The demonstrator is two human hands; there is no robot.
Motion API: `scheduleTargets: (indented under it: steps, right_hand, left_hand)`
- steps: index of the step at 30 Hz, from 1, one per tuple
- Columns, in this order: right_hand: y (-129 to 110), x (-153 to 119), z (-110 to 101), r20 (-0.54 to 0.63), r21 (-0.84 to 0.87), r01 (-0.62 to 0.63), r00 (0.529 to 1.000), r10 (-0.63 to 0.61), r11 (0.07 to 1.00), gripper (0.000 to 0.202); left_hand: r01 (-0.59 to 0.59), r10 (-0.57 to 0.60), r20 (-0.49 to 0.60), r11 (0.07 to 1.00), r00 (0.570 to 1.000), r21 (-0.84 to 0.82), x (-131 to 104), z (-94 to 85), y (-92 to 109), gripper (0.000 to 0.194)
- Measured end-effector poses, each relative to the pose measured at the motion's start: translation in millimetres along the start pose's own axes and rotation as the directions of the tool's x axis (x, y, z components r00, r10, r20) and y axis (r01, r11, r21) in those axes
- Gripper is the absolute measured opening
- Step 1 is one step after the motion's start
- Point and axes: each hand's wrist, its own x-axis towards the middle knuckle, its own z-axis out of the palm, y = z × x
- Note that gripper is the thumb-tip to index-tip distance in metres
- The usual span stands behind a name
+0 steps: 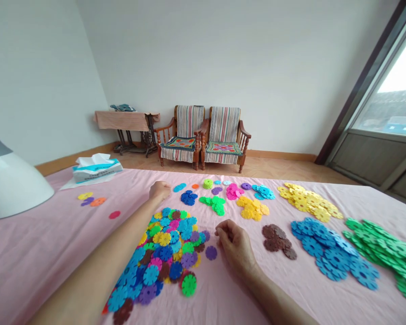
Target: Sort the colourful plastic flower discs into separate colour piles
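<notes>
Extending left forearm [94, 257] and right forearm [279, 295] over pink cloth [206, 311], nearest the camera. Covering the left edge of the mixed pile [165, 253] with the left one. Seeing a green disc [188, 285] at the pile's near right edge and a purple disc [211, 253] lying apart, just right of it. Curling right hand [235, 241] beside that purple disc, holding thumb and forefinger close together; being unable to tell of anything pinched there. Having room between right hand and brown heap [278, 239]; finding blue heap [331, 250] and green heap [385, 250] farther right, cut by the view's edge. Seeing wide cloth left of the left forearm, bearing a red disc [114, 215]. Finding orange heap [252, 208] and yellow heap [309, 201] toward the far table edge. Holding left hand [160, 191] beyond the pile's far edge, near light-blue discs [180, 187], showing mostly its back; being unable to tell its grip. Seeing tissue box [97, 171] near the far edge, then two armchairs [206, 135] against the wall [206, 54].
</notes>
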Motion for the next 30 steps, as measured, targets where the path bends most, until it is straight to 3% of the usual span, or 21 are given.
scheduleTargets:
  steps: [3, 6, 10, 13, 15, 22, 30]
  right_hand:
    - [1, 0, 0, 0.0, -0.006, 0.0, 1.0, 0.0, 1.0, 0.016]
    - [1, 0, 0, -0.005, -0.025, 0.01, 1.0, -0.01, 1.0, 0.015]
    - [1, 1, 0, -0.006, -0.027, 0.016, 1.0, -0.016, 0.999, 0.015]
    - [1, 1, 0, -0.005, -0.031, 0.017, 1.0, -0.017, 0.999, 0.016]
    - [1, 0, 0, -0.005, -0.028, 0.015, 1.0, -0.015, 1.0, 0.016]
    - [0, 0, 0, -0.012, -0.028, 0.021, 1.0, -0.021, 0.999, 0.016]
    - [1, 0, 0, -0.001, -0.038, 0.022, 1.0, -0.022, 0.999, 0.016]
  left_hand:
    - [-0.121, 0.121, 0.016, 0.993, 0.993, 0.009, -14, -5.9, 6, 0.022]
    - [-0.305, 0.307, 0.125, 0.952, 0.944, -0.028, -37, -10.8, 16, 0.015]
    - [-0.493, 0.502, 0.343, 0.862, 0.794, -0.12, -78, -17.9, 31, 0.012]
    - [-0.616, 0.61, 0.398, 0.777, 0.686, -0.131, -107, -22.0, 38, 0.017]
    - [-0.689, 0.654, 0.399, 0.721, 0.643, -0.071, -121, -23.0, 41, 0.02]
    - [-0.731, 0.678, 0.379, 0.683, 0.63, -0.008, -135, -21.0, 46, 0.011]
    - [-0.698, 0.671, 0.293, 0.716, 0.682, -0.016, -125, -18.5, 42, 0.025]
